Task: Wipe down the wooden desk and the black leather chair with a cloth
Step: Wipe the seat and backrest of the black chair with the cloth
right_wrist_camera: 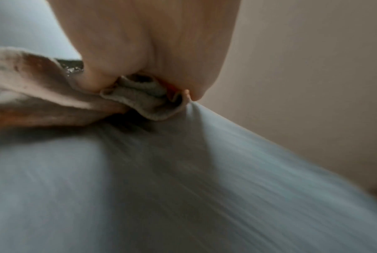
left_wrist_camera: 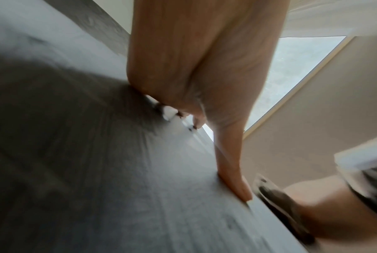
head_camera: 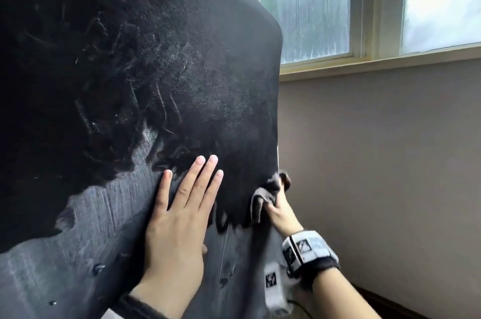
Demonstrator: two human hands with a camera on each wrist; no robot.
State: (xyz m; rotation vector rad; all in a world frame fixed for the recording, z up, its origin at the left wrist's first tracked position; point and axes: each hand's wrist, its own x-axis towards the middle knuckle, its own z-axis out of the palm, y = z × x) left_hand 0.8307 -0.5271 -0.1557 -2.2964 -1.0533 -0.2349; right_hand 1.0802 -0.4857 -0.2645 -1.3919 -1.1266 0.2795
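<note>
**Chair back braced by one hand, cloth held at its edge by the other**

The back of the black leather chair fills most of the head view, its upper part dark and scuffed with pale scratch marks, its lower part showing a worn, greyish surface. The left hand is laid flat against the lower part of the chair back, with the fingers straight, close together and pointing upward; nothing is held in it. In the left wrist view the palm and thumb of the left hand are seen pressed onto the same grey surface, though that picture is blurred.

The crumpled grey-brown cloth is found at the right edge of the chair back, level with the left hand and just beside it. It is gripped by the right hand, whose fingers are curled round it and mostly hidden behind it. In the right wrist view the cloth is seen bunched between thumb and fingers of the right hand and pushed against the chair surface, with a loose flap trailing to one side. A wrist-worn band with printed markers is seen on the right forearm.

Behind the chair, to its right, a window with fogged panes is set above a plain beige wall.
</note>
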